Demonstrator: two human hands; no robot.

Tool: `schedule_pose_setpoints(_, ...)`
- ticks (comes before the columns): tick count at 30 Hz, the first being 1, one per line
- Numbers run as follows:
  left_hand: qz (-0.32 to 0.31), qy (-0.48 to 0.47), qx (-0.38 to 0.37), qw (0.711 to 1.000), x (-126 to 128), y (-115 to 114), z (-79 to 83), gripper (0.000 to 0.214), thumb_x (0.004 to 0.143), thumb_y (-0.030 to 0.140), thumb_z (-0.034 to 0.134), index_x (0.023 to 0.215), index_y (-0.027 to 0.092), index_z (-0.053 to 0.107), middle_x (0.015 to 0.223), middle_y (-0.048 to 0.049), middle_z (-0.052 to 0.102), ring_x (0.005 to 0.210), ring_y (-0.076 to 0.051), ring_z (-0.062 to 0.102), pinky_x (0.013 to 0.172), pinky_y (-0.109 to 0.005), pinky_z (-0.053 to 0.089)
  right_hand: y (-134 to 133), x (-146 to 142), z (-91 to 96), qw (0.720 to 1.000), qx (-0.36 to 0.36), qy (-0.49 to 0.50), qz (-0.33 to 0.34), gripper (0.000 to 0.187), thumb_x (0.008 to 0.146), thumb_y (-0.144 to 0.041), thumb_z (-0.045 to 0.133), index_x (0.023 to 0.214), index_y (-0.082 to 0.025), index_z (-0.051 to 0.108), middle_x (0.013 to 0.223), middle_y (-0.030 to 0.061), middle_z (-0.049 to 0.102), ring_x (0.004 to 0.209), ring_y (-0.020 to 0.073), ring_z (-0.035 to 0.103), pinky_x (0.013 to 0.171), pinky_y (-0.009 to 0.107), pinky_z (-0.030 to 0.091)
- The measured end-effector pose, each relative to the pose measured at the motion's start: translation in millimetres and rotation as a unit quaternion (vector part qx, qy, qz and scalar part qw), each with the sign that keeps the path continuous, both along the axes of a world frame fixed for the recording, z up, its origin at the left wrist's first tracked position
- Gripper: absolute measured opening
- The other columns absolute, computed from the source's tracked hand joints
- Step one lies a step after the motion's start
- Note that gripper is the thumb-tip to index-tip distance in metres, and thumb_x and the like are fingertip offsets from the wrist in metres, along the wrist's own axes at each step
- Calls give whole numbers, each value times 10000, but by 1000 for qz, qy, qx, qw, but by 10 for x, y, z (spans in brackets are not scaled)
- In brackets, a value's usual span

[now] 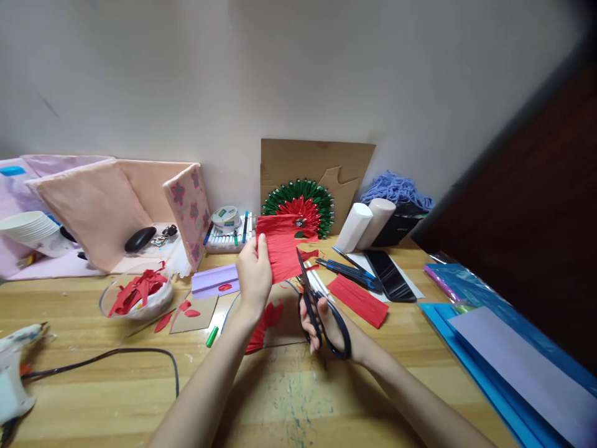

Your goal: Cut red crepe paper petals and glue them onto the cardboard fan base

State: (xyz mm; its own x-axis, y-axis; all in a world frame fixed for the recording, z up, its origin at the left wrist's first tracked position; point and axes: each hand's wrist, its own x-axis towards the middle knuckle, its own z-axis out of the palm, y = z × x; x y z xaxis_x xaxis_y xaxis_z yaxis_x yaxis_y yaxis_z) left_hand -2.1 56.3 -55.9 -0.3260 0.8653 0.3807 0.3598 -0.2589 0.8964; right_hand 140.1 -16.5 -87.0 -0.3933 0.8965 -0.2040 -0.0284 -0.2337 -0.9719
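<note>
My left hand [253,278] pinches the left edge of a sheet of red crepe paper [281,247], holding it upright over the wooden table [116,398]. My right hand [329,326] has its fingers through the dark handles of a pair of scissors [313,298]. The blades point up and touch the sheet's lower right edge, where a cut strip curls away. Red cut pieces [265,323] lie on the table under my left wrist.
A glass bowl [136,294] of red scraps and a glue gun [13,367] with its cord sit left. Another red strip [358,300], utility knives [347,269], a phone [389,275] and blue and lilac sheets [508,361] lie right. A red-green paper fan [301,208] leans on cardboard.
</note>
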Motion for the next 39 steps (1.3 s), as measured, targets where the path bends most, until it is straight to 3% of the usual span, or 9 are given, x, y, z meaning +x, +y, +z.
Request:
schedule_pose_setpoints(5,-29,3,-3,1000,91,-61,-3,341,918,363,374,622,192,376,574,47,381,545,-110,362,538,-239,275,32,-1,-2,999,-13,17,-40,782,463,-907,427,768,-187,442,480,-91,423,346,61,425,391,224,443)
schedule_pose_setpoints(9,-36,-12,-15,999,112,-64,-18,327,915,349,379,628,192,381,577,47,381,546,-110,361,533,-238,271,71,-26,-96,997,-36,31,-65,758,429,-892,500,708,-191,424,410,-103,398,281,49,372,295,186,382)
schedule_pose_setpoints(15,-38,-38,-24,998,100,-30,-45,348,913,375,369,619,190,378,580,44,379,556,-111,347,541,-236,278,53,-56,-219,996,-19,18,-86,635,600,-796,540,761,-192,427,451,-106,408,287,37,379,265,140,348)
schedule_pose_setpoints(22,-75,-44,-57,995,136,-26,-75,341,903,371,381,624,177,410,598,38,407,575,-108,356,549,-228,287,71,-86,-152,994,-4,12,-107,773,461,-915,416,718,-186,427,433,-105,390,299,41,375,304,183,403)
schedule_pose_setpoints(31,-97,-43,-79,991,181,-63,-88,341,897,376,388,666,155,506,628,26,471,598,-113,398,564,-221,313,93,-37,-105,993,21,-23,-114,746,505,-910,382,683,-187,430,423,-98,389,285,45,397,313,184,425)
schedule_pose_setpoints(39,-95,-45,-84,991,182,-55,-107,336,893,378,387,637,168,447,609,35,430,582,-109,369,543,-219,291,96,-31,-276,993,10,-19,-114,606,659,-801,454,773,-207,417,440,-113,386,293,51,397,282,154,391)
